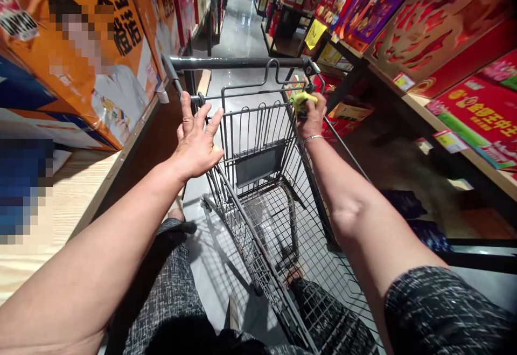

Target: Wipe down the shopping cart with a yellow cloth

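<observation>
A dark metal shopping cart (262, 166) stands in front of me, its wire basket holding nothing that I can make out. My left hand (198, 142) is over the cart's left side rail, fingers spread, with nothing in it. On the cart's right side, near the end of the handle bar (242, 63), my right hand (313, 113) is closed round a yellow-green cloth (302, 101). That cloth lies against the cart's frame. A thin bracelet circles my right wrist.
Orange boxes (117, 37) stand on a wooden shelf (97, 182) close at my left. Shelves with red gift boxes (476, 112) line the right. A shiny floor aisle (240, 32) runs ahead between them. My legs are beside and behind the basket.
</observation>
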### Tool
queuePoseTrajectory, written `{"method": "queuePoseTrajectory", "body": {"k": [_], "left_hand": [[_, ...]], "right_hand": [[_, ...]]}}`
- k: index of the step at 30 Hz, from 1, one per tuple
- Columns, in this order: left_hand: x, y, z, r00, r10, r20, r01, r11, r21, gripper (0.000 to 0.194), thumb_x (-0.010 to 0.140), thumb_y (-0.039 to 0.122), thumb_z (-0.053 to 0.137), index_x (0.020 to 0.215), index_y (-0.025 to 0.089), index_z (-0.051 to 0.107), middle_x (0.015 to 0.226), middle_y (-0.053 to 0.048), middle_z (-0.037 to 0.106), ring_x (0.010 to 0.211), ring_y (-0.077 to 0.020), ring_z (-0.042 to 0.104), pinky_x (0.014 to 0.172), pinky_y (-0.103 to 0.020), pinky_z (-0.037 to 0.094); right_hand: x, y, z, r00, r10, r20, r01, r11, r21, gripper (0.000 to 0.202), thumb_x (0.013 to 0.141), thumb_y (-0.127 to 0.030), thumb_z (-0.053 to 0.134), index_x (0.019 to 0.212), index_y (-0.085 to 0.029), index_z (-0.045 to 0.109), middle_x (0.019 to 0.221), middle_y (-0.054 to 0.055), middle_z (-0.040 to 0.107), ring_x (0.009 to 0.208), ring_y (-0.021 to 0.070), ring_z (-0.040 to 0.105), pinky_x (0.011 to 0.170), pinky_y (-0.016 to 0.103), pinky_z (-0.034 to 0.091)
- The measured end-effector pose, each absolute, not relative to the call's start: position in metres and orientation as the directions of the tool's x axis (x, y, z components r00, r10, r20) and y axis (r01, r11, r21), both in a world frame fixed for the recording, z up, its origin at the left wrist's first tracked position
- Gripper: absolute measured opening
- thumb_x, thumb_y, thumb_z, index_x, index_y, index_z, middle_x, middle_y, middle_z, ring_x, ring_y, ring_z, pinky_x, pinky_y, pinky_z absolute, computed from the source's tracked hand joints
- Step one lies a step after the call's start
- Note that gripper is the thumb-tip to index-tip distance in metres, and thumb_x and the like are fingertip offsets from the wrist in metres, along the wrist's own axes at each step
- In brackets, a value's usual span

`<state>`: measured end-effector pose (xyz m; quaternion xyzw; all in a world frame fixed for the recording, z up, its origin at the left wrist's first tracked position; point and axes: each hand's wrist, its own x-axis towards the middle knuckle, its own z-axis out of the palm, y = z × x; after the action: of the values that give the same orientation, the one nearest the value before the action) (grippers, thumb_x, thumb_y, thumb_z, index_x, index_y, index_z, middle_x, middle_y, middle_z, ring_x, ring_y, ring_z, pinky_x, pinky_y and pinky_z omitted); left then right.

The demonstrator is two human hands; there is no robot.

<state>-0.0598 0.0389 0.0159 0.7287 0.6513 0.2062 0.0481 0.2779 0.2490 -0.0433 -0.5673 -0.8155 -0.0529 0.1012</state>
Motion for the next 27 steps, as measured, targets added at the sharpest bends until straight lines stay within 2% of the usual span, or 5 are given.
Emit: {"method": "queuePoseTrajectory", "body": {"k": [8,11,17,21,27], "left_hand": [[-0.061,0.039,0.013,0.062,0.963,0.262,0.925,-0.154,0.346,0.092,0.078,0.031,0.057,0.159,0.042,0.012,0.166,-0.001,0.011,0.152,-0.0364,-0.018,0.113,-0.068,0.025],[-0.061,0.039,0.012,0.063,0.962,0.264,0.923,-0.157,0.351,0.094,0.078,0.031,0.057,0.159,0.043,0.011,0.166,0.0,0.013,0.152,-0.0368,-0.017,0.114,-0.067,0.024],[-0.062,0.039,0.012,0.073,0.957,0.282,0.921,-0.173,0.348,0.095,0.077,0.03,0.059,0.159,0.042,0.012,0.166,0.001,0.015,0.151,-0.0395,-0.016,0.114,-0.067,0.022],[-0.061,0.038,0.014,0.064,0.963,0.26,0.934,-0.149,0.325,0.091,0.079,0.031,0.056,0.159,0.042,0.013,0.166,0.003,0.015,0.152,-0.0395,-0.014,0.114,-0.067,0.025],[-0.058,0.036,0.013,0.032,0.97,0.24,0.937,-0.113,0.332,0.081,0.081,0.029,0.047,0.158,0.035,0.022,0.167,-0.002,0.012,0.154,-0.0359,-0.006,0.113,-0.066,0.028]], "right_hand": [[0.278,0.173,-0.117,-0.139,0.959,0.248,0.982,0.166,-0.09,0.048,0.079,-0.009,0.049,0.126,-0.018,0.058,0.131,0.014,0.051,0.115,0.0274,0.047,0.094,0.04,0.042],[0.285,0.174,-0.096,-0.236,0.95,0.203,0.97,0.242,-0.004,0.034,0.086,-0.01,0.048,0.113,-0.021,0.066,0.13,0.012,0.056,0.114,0.0292,0.045,0.089,0.042,0.042],[0.307,0.211,-0.037,-0.317,0.828,0.463,0.948,0.263,0.18,0.031,0.104,-0.029,0.037,0.116,-0.024,0.066,0.151,0.008,0.041,0.141,0.0329,0.017,0.102,0.059,0.022],[0.313,0.201,-0.077,-0.35,0.901,0.257,0.932,0.305,0.197,0.039,0.105,-0.024,0.031,0.113,-0.019,0.068,0.143,0.011,0.047,0.14,0.0301,0.023,0.103,0.055,0.021],[0.317,0.135,-0.189,-0.344,0.939,-0.002,0.924,0.339,0.175,0.031,0.096,-0.019,0.043,0.103,-0.027,0.072,0.142,0.007,0.05,0.133,0.0357,0.031,0.099,0.054,0.028]]}}
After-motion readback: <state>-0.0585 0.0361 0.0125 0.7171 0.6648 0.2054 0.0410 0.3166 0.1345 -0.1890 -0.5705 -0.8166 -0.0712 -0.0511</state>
